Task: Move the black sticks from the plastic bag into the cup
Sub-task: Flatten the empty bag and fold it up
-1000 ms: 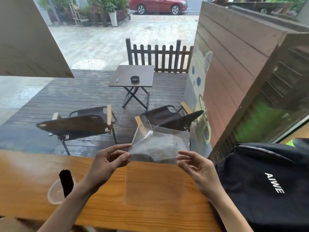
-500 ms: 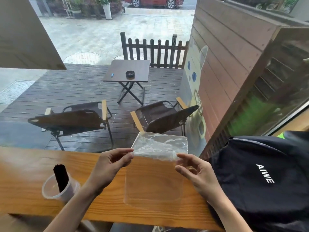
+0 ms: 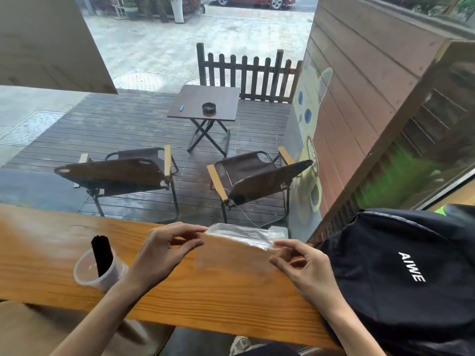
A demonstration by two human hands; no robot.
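Wooden worktop (image 3: 231, 291) by the window: black sticks (image 3: 102, 258) stand upright in the cup (image 3: 99, 272) just left of your left hand (image 3: 159, 255), while both it and your right hand (image 3: 305, 268) pinch the empty-looking plastic bag (image 3: 244, 237) by its far corners.

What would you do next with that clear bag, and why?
Probably lay the plastic bag flat on the counter and let go. It looks empty, pinched at its top corners by the left hand and right hand, while the black sticks already stand in the cup.
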